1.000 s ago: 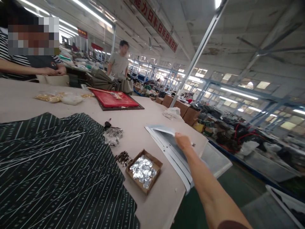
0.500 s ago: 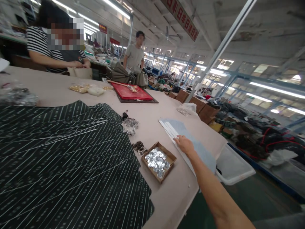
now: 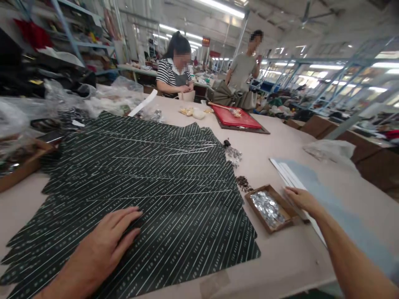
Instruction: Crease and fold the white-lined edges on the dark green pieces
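Observation:
My left hand (image 3: 109,241) rests on a stack of dark striped lettered fabric pieces (image 3: 193,207), fingers stretched out and thumb apart, holding nothing. Thin white lines, like narrow strips or threads, lie across the top piece. On the right, my right hand (image 3: 304,201) is closed in a pinch on a white strip (image 3: 295,204), smeared by motion, beside the cardboard box (image 3: 288,205). Shiny round metal discs (image 3: 268,207) fill part of this box. More white strips (image 3: 288,174) lie on a pale blue sheet (image 3: 336,195) just beyond that hand.
Dark small parts (image 3: 243,182) and a bag of metal pieces (image 3: 233,155) lie beside the fabric. Farther back is a red board (image 3: 238,117). Plastic bags (image 3: 106,99) and an open box (image 3: 28,166) crowd the left. Two people (image 3: 174,74) are across the table.
The view has swung left, and my left hand has come into sight on the fabric. My right hand has moved from the strips on the blue sheet toward the box of discs.

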`<state>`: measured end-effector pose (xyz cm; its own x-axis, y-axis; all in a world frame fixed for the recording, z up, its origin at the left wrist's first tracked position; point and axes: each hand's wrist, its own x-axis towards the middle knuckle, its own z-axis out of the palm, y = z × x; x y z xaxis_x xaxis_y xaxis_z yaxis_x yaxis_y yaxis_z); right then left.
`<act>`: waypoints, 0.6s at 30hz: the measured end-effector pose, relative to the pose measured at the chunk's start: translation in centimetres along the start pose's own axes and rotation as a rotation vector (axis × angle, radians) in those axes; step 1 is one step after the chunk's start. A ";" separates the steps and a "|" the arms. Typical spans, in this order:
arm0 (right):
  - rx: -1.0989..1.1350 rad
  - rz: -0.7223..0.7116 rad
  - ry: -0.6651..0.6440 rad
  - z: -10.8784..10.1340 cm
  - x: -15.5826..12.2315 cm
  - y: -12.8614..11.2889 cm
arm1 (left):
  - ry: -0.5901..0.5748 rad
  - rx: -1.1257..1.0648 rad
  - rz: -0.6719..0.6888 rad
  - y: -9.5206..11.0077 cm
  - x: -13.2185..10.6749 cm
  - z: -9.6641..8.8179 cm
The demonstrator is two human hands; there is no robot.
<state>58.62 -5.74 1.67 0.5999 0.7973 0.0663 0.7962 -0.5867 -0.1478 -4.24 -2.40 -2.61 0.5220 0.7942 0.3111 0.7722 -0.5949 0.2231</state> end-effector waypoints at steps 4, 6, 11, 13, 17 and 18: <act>-0.026 0.010 0.065 -2.2 -2.4 -2.0 | -0.026 0.014 -0.012 -1.1 3.5 0.5; -0.018 -0.031 0.072 -3.0 -4.1 -3.5 | -0.038 0.009 -0.011 -1.6 4.3 0.9; 0.038 -0.257 -0.044 -2.9 -7.0 -9.0 | -0.083 -0.020 -0.022 -2.7 5.0 1.6; 0.022 -0.316 -0.077 -2.5 -6.9 -11.3 | -0.094 -0.035 -0.044 -2.9 5.3 1.5; -0.102 -0.358 -0.212 -1.5 -4.7 -15.1 | -0.170 -0.077 -0.077 -2.5 6.4 0.2; -0.141 -0.357 -0.259 -1.3 -4.2 -15.8 | -0.215 -0.083 -0.091 -2.1 6.7 -0.4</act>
<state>43.61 0.04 5.04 0.2606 0.9516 -0.1627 0.9632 -0.2678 -0.0235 -2.53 4.13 -0.67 0.5238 0.8477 0.0842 0.7919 -0.5210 0.3186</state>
